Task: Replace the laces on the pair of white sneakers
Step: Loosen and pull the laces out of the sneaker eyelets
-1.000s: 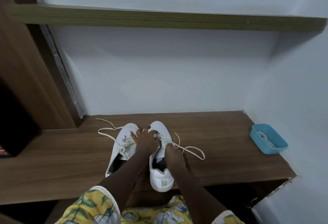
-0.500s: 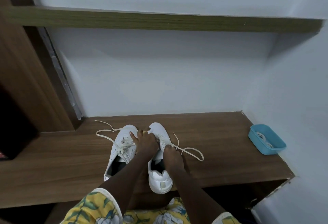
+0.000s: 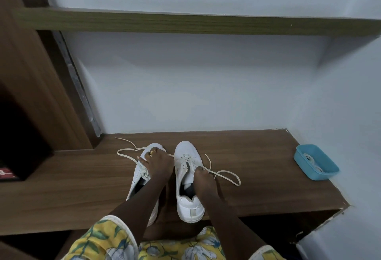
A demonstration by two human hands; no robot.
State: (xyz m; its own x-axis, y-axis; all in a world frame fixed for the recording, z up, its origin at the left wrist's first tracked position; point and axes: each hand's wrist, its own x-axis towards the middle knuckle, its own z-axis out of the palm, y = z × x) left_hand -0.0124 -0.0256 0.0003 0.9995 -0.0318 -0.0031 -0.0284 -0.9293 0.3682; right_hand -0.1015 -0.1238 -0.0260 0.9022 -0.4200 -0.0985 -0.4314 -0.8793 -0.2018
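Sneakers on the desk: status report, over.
Left hand pinches lace of right sneaker; right hand grips that sneaker. Laces loosened, not out. Nothing in the way.

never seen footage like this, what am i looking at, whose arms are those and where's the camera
There is no machine here. A person wears one camera on the head, looking down, so the two arms are that person's own. Two white shoes stand on a wooden bench. The left hand lies over the left sneaker and seems to pinch a lace that runs to the right sneaker. The right hand grips the right sneaker's side by the eyelets. Loose lace ends trail on the wood. At the far right, a blue tray holds more white laces.
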